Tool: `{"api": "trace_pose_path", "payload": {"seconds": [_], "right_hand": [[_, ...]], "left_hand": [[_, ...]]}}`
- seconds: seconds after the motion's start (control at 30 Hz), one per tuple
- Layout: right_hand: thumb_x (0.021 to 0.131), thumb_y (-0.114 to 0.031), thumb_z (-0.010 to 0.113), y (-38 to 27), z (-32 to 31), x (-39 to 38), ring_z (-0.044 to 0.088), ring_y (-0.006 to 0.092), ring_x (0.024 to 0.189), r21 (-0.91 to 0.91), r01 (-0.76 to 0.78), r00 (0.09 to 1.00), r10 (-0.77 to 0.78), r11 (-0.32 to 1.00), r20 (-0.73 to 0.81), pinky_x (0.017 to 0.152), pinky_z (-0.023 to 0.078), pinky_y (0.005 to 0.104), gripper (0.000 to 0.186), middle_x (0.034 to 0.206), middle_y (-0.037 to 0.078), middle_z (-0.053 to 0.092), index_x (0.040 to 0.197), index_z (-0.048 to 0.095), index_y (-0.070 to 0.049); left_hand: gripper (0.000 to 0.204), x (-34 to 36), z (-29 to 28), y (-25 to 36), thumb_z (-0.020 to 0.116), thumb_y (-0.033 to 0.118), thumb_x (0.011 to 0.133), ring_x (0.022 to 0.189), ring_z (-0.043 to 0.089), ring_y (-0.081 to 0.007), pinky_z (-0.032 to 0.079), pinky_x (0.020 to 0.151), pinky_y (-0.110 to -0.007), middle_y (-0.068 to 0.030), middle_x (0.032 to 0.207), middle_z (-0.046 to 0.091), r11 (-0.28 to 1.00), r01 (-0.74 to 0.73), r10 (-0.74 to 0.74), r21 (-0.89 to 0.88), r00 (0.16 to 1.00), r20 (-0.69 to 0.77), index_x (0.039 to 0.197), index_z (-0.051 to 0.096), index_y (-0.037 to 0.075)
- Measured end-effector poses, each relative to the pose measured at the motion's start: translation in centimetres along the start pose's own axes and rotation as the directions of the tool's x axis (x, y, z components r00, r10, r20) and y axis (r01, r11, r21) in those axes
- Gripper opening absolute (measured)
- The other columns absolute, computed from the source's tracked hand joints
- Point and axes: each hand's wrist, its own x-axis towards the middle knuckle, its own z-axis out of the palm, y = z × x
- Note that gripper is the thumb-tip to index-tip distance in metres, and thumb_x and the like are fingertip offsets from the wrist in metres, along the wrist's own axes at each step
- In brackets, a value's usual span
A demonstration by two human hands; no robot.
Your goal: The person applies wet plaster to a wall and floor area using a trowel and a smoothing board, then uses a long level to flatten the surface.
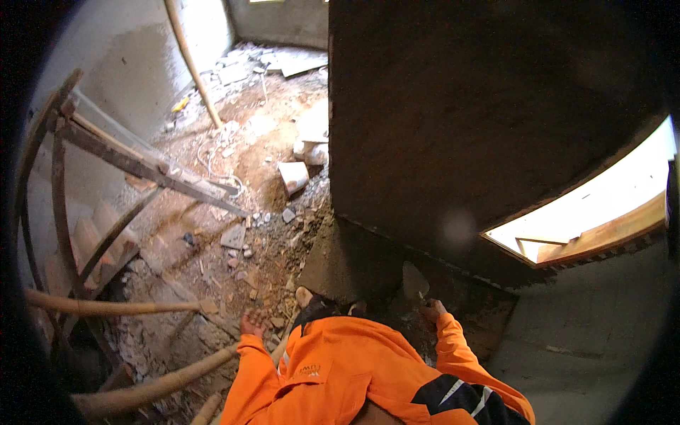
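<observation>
My right hand [432, 309] is closed round the handle of a pointed trowel [413, 279], whose blade lies over a dark, damp patch of floor at the foot of the wall. Any mortar on the blade is too dark to make out. To the left, my left hand [253, 322] hangs beside my body above rubble, its fingers apart and holding nothing. A smooth grey slab [340, 258] runs along the wall base in front of my feet. Both my sleeves are orange.
A dark plastered wall [496, 106] rises on the right, with a bright opening [588, 205] in it. Wooden poles [113, 306] and a timber frame [142, 163] stand at the left. A white bucket [293, 177] lies tipped among broken stones. Farther back, a pole [193, 64] leans upright.
</observation>
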Motion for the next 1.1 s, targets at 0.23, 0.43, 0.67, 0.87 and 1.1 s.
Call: {"api": "trace_pose_path", "payload": {"seconds": [0.23, 0.43, 0.67, 0.87, 1.1], "right_hand": [[0.072, -0.043, 0.067, 5.5, 4.5, 2.3, 0.061, 0.0281, 0.081, -0.315, -0.050, 0.995, 0.073, 0.948, 0.061, 0.066, 0.048, 0.0368, 0.044, 0.086, 0.016, 0.064, 0.088, 0.063, -0.002], [0.080, -0.040, 0.061, 23.2, 11.2, 6.3, 0.060, 0.0256, 0.090, -0.268, 0.005, 0.995, 0.023, 0.964, 0.101, 0.069, 0.048, 0.0384, 0.043, 0.100, 0.013, 0.062, 0.107, 0.057, -0.006], [0.082, -0.039, 0.054, 10.5, 10.1, 1.1, 0.065, 0.0297, 0.067, -0.025, -0.259, 0.966, 0.259, 0.966, 0.000, 0.060, 0.050, 0.0410, 0.043, 0.069, 0.020, 0.063, 0.085, 0.064, 0.003], [0.074, -0.039, 0.061, 0.3, 11.3, -0.5, 0.063, 0.0366, 0.077, -0.125, -0.288, 0.958, 0.286, 0.949, -0.034, 0.065, 0.051, 0.0411, 0.044, 0.083, 0.022, 0.064, 0.092, 0.062, 0.001], [0.071, -0.040, 0.064, -22.0, 9.3, -5.6, 0.051, 0.0382, 0.106, 0.106, -0.291, 0.868, 0.309, 0.951, -0.389, 0.090, 0.041, 0.0432, 0.065, 0.112, 0.023, 0.055, 0.119, 0.048, 0.000]], "left_hand": [[0.050, 2.1, -12.5, -3.3, 0.061, 0.029, 0.082, 0.099, 0.056, -0.0325, 0.037, 0.092, -0.051, -0.0134, 0.123, 0.050, 0.983, -0.181, 0.169, 0.010, 0.896, -0.410, 0.123, 0.045, 0.005], [0.030, 4.2, -11.0, -6.5, 0.055, 0.023, 0.081, 0.078, 0.059, -0.0260, 0.044, 0.062, -0.048, -0.0130, 0.090, 0.061, 0.876, 0.063, 0.074, 0.479, 0.962, -0.262, 0.104, 0.057, 0.003], [0.025, 7.6, -12.5, -6.5, 0.055, 0.025, 0.083, 0.072, 0.062, -0.0259, 0.049, 0.059, -0.042, -0.0129, 0.085, 0.063, 0.428, 0.141, -0.060, 0.893, 0.990, -0.128, 0.092, 0.060, 0.002], [0.028, 18.1, -11.8, 5.2, 0.059, 0.026, 0.082, 0.073, 0.064, -0.0243, 0.051, 0.055, -0.038, -0.0109, 0.087, 0.063, 0.810, 0.146, -0.057, 0.568, 0.984, -0.171, 0.095, 0.059, 0.002], [0.023, 24.7, -7.2, 22.0, 0.058, 0.024, 0.083, 0.071, 0.063, -0.0223, 0.042, 0.045, -0.030, -0.0081, 0.089, 0.064, 0.758, -0.020, -0.008, 0.652, 0.999, 0.039, 0.098, 0.060, 0.007]]}}
